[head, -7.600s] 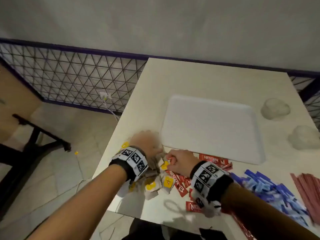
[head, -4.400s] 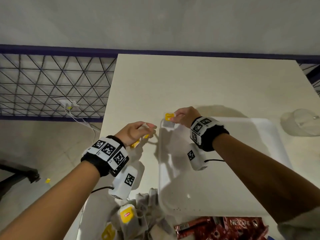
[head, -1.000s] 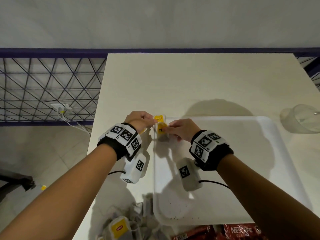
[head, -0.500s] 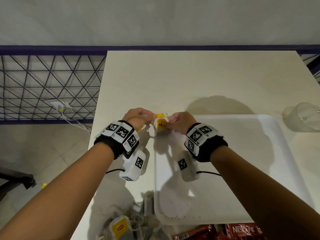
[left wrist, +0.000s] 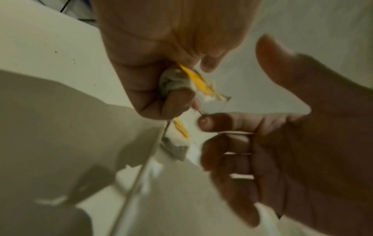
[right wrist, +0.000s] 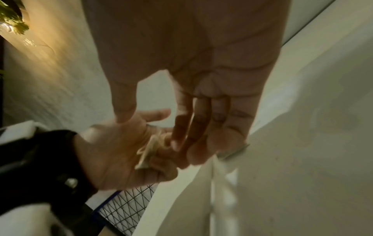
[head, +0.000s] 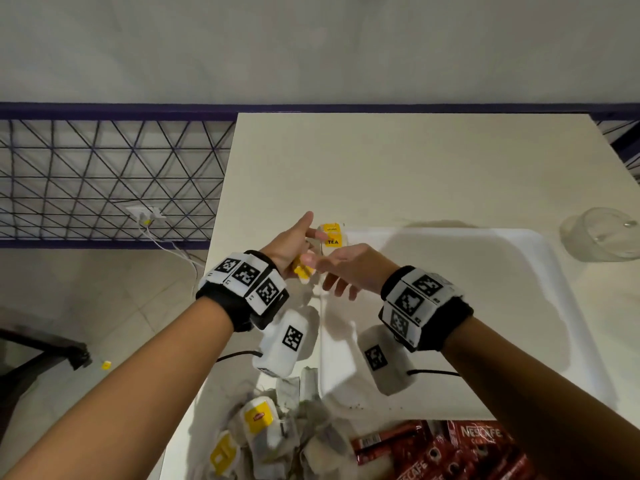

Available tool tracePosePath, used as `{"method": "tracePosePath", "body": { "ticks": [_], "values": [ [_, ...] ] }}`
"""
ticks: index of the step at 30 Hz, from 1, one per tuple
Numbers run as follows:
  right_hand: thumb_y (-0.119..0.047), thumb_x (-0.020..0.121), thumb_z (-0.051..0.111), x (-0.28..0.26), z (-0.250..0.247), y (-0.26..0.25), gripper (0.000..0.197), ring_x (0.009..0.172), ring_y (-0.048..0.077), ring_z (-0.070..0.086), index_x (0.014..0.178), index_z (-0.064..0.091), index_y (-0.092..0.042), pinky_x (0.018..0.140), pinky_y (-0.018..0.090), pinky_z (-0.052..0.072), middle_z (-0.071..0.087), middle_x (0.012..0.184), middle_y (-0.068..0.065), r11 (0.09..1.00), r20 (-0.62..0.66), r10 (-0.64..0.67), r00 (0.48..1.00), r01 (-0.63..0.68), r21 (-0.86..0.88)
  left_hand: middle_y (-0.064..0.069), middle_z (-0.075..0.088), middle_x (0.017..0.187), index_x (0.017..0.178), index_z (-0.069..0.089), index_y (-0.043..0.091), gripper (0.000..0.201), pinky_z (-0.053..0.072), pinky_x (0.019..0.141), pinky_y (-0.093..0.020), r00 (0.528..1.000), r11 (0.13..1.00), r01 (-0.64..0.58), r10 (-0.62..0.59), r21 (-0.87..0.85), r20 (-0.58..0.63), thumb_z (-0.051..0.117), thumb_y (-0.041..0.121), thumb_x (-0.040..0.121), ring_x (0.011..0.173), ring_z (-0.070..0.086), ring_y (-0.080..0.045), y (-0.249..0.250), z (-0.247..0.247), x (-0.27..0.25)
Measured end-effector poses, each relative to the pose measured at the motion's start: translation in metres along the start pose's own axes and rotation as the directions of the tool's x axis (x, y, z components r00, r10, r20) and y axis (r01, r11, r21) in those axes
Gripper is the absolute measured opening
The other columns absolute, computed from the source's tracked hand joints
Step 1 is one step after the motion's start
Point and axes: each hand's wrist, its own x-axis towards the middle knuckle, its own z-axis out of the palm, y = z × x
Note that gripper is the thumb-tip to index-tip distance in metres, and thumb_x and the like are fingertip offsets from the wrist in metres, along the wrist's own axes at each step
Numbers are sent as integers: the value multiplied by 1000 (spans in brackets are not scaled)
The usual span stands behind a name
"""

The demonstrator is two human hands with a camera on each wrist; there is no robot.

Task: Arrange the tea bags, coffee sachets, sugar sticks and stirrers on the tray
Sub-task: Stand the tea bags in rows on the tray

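A white tray (head: 467, 306) lies on the cream table. One tea bag (head: 332, 235) with a yellow TEA tag lies in its far left corner. My left hand (head: 294, 245) hovers at that corner; its lower fingers are curled round a small bunch of tea bags (left wrist: 181, 84), thumb and forefinger stretched out. My right hand (head: 341, 271) is beside it, fingers straight and empty, tips close to the held bunch (right wrist: 149, 151). More tea bags (head: 263, 434) are heaped at the near table edge. Red coffee sachets (head: 450, 448) lie to the right of the heap.
A clear glass cup (head: 602, 233) stands on the table right of the tray. The table's left edge (head: 221, 216) drops to a tiled floor with a wire grid fence (head: 104, 174) and a cable. Both forearms reach over the tray's near left corner.
Half a second ago my right hand pinched a tea bag at the tray's far left corner. It has let go and drawn back toward my left hand with open fingers.
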Motion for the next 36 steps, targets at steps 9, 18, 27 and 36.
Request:
{"method": "tracePosePath", "body": {
  "ticks": [9,18,27,36],
  "values": [
    [-14,87,61,-25,2,5,12,54,13,51,82,52,-7,49,23,41,53,68,5,942,-173,10,985,48,332,1,53,77,88,55,23,13,39,53,-19,985,987,-145,150,-68,84,48,14,94,64,51,-8,-12,-3,-43],
    [-13,83,66,-34,7,13,8,61,16,52,90,62,-15,56,24,42,57,68,2,964,-310,-123,943,188,189,9,49,63,79,59,22,13,42,54,-7,969,942,-238,215,234,121,66,13,85,51,49,7,-32,-7,-51],
    [-14,81,69,-21,1,30,16,67,15,51,74,58,-24,66,24,42,55,68,-1,975,-312,-108,944,161,150,9,51,39,74,55,10,18,49,53,-12,961,960,-269,262,75,88,60,-3,85,40,54,-2,-45,-3,-33],
    [-17,83,65,10,-10,39,20,55,8,47,66,55,-23,45,7,36,61,76,7,994,-300,-37,953,65,85,0,58,54,76,60,12,12,45,48,-15,965,956,-259,262,140,-4,66,6,84,45,56,-5,-48,-3,-2]
  ]
}}
